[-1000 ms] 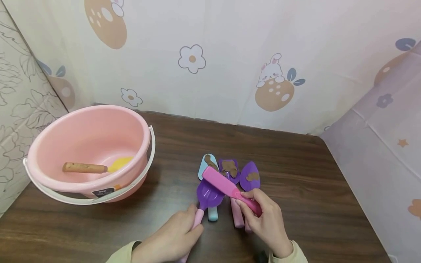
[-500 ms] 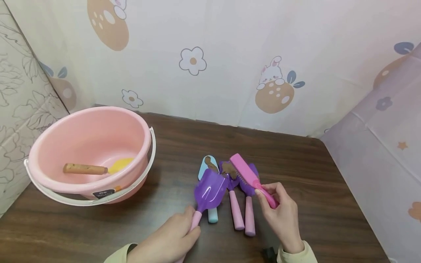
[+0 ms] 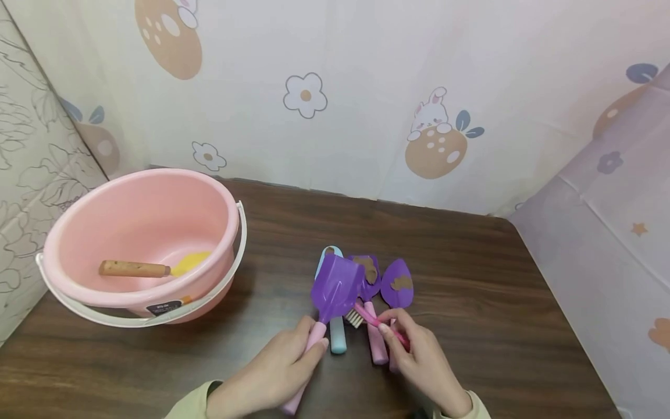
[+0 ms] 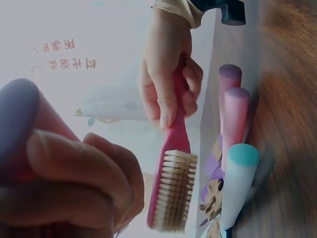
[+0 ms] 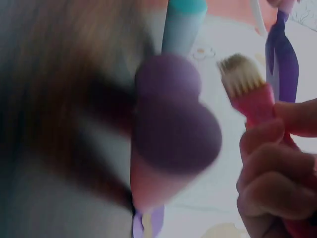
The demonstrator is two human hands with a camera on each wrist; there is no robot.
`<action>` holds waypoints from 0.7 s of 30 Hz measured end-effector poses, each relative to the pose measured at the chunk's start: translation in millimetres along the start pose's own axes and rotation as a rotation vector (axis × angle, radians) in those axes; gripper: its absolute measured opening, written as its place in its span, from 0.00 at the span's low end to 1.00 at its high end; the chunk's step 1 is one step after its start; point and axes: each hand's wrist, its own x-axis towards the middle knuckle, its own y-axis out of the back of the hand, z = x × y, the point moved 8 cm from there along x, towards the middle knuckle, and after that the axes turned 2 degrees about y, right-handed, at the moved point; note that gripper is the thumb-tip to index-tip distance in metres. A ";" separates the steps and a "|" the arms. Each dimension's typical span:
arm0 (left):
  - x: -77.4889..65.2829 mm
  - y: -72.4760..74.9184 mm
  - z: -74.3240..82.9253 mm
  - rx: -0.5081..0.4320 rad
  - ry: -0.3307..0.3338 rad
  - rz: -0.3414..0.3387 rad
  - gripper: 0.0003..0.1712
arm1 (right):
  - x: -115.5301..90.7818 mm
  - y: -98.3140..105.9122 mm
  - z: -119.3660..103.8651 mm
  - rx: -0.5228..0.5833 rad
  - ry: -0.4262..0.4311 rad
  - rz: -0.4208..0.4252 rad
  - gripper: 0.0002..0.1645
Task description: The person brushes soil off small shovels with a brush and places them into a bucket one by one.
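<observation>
My left hand (image 3: pixel 267 372) grips the pink handle of a purple toy shovel (image 3: pixel 337 285), its blade raised over the other tools. A pink-backed brush (image 4: pixel 173 191) is held by its handle in my right hand (image 3: pixel 424 361). Its pale bristles (image 3: pixel 354 318) show just below the right edge of the blade in the head view. Beneath and beside them lie a light blue tool (image 3: pixel 338 340), partly covered by the blade, a second purple shovel (image 3: pixel 376 291) and a pointed purple trowel (image 3: pixel 389 297). All three carry brown, clay-like smears.
At the left stands a pink bucket (image 3: pixel 230 233) with a white carrying handle (image 3: pixel 242 244). Inside it rests a yellow-headed tool with a wooden handle (image 3: pixel 135 268). The dark wooden table (image 3: pixel 471 279) meets a patterned curtain (image 3: pixel 356 139) at the back.
The brush first lay across the raised shovel, then swung right and up, and is now lower beside the blade with its bristles turned into view. The shovel has stayed in my left hand, its blade tilting.
</observation>
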 end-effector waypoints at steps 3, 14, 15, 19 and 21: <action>1.6 -0.1 0.9 -0.014 -0.001 0.003 0.13 | 1.0 -9.1 -6.3 0.077 0.043 -0.057 0.12; 1.7 -3.9 -1.2 -0.014 -0.002 -0.019 0.11 | 1.2 -26.1 -11.6 0.205 0.067 -0.155 0.10; 1.9 -4.0 -1.5 -0.016 -0.002 -0.021 0.11 | 1.1 -26.5 -12.0 0.205 0.073 -0.154 0.10; 2.1 -4.8 -2.4 -0.020 -0.007 -0.029 0.11 | 0.9 -27.3 -12.3 0.221 0.084 -0.157 0.11; 2.2 -5.7 -2.8 -0.021 -0.012 -0.036 0.11 | 1.2 -27.5 -11.4 0.228 0.078 -0.166 0.11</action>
